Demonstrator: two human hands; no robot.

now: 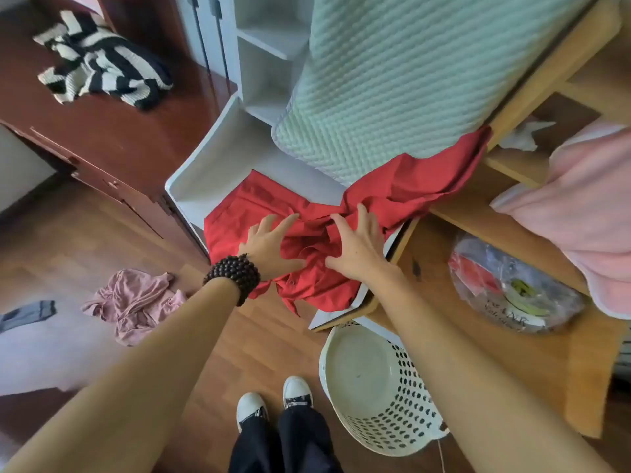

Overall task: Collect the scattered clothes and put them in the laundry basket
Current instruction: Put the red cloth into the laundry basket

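Note:
A red shirt (386, 186) lies crumpled across a white shelf top (205, 165) and the corner of a wooden bed frame. My left hand (269, 244), with a dark bead bracelet at the wrist, presses on its bunched middle with fingers spread. My right hand (358, 244) rests on the same bunch right beside it. The white perforated laundry basket (392, 428) stands on the floor below my right forearm with nothing inside. A pink garment (136, 302) and a grey-blue piece (27, 314) lie on the floor at the left. A black-and-white striped sweater (102, 63) sits on the dark wooden cabinet.
A pale green quilted mattress (409, 70) lies on the wooden bed frame (478, 220), with a pink blanket (587, 213) at the right. A clear plastic bag (512, 288) sits under the frame. My feet in white shoes (273, 401) stand beside the basket.

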